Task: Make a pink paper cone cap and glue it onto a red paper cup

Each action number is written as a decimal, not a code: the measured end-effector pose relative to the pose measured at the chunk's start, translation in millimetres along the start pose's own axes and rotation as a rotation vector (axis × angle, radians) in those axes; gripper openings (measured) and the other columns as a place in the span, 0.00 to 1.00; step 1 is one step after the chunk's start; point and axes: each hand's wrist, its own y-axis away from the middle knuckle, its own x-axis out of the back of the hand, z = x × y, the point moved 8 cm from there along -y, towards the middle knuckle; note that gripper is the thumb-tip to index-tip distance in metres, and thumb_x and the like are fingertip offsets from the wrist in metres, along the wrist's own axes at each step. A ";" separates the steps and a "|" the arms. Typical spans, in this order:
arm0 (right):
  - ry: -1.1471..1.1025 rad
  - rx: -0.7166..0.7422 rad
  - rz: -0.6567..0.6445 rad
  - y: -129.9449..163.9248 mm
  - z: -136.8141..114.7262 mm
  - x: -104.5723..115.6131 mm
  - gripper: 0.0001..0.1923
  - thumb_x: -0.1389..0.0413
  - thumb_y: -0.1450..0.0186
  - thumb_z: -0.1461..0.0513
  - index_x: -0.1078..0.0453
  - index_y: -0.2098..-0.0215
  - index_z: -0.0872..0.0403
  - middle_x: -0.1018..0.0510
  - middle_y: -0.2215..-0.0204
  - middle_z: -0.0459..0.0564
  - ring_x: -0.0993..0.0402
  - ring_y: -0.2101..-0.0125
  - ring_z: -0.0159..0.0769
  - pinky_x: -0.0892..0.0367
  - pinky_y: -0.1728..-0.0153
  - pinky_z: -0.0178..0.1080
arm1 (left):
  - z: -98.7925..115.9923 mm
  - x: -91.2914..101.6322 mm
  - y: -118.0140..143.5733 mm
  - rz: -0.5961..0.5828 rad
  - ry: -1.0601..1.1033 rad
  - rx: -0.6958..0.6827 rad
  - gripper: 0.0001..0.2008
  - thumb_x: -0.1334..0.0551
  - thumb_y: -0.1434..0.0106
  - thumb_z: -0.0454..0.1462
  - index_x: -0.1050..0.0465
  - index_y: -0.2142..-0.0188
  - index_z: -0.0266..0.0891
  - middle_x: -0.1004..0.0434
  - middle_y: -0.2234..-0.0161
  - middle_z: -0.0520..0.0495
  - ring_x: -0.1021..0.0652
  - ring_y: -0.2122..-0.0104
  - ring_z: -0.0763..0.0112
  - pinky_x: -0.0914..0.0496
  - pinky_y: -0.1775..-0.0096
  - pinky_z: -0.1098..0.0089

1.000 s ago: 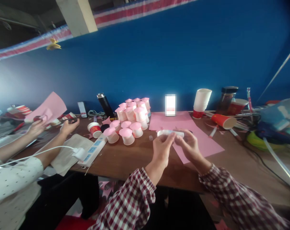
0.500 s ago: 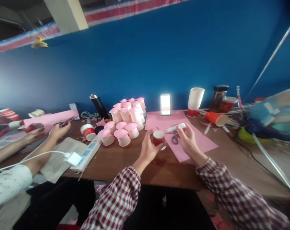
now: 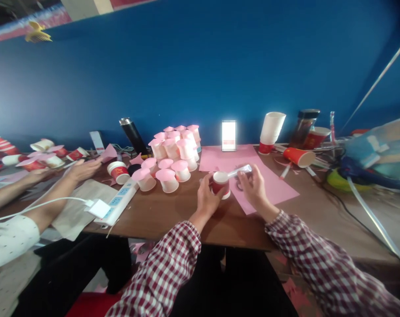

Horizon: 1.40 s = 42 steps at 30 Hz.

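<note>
Upside down on the brown table stands a red and white paper cup (image 3: 221,178), with the fingers of my left hand (image 3: 207,196) wrapped round its side. In my right hand (image 3: 253,187) is a slim white glue stick (image 3: 240,171), gripped near its right end. Its left tip is at the cup's raised base; whether they touch I cannot tell. Under and behind my right hand lies a sheet of pink paper (image 3: 275,187). Dark scissors (image 3: 238,184) on that sheet are mostly hidden by the hand.
Left of my hands, several upturned cups with pink paper tops (image 3: 166,176) stand grouped and stacked. A power strip (image 3: 120,201) lies nearer the edge. Tall nested cups (image 3: 271,132) stand at the back right. A co-worker's hands (image 3: 82,171) are at the far left.
My right hand has brought the glue stick left to the top of the cup. The co-worker's pink sheet has dropped lower, uncovering cups behind it. My view has tilted slightly.
</note>
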 end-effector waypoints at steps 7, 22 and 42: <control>0.033 0.004 -0.055 0.4 2.4 -6.7 0.10 0.47 0.36 0.54 0.36 0.60 0.51 0.28 0.74 0.46 0.34 0.79 0.30 0.36 0.79 0.32 | 3.4 -0.7 0.3 0.002 0.018 -0.022 0.26 0.33 0.48 0.37 0.37 0.49 0.42 0.30 0.52 0.43 0.26 0.54 0.62 0.30 0.52 0.60; 0.069 0.030 -0.072 0.3 0.4 -7.6 0.09 0.48 0.35 0.55 0.38 0.62 0.51 0.31 0.77 0.43 0.35 0.80 0.28 0.37 0.79 0.31 | 3.0 0.8 0.1 0.020 -0.001 -0.034 0.27 0.32 0.48 0.40 0.36 0.50 0.42 0.29 0.53 0.42 0.25 0.55 0.61 0.30 0.52 0.59; 0.056 0.004 -0.075 -1.8 2.2 -3.4 0.11 0.47 0.36 0.54 0.37 0.62 0.52 0.30 0.75 0.45 0.36 0.80 0.29 0.37 0.80 0.32 | 1.9 0.8 0.7 0.019 0.023 -0.007 0.27 0.32 0.48 0.41 0.36 0.50 0.43 0.30 0.52 0.42 0.25 0.56 0.63 0.29 0.53 0.59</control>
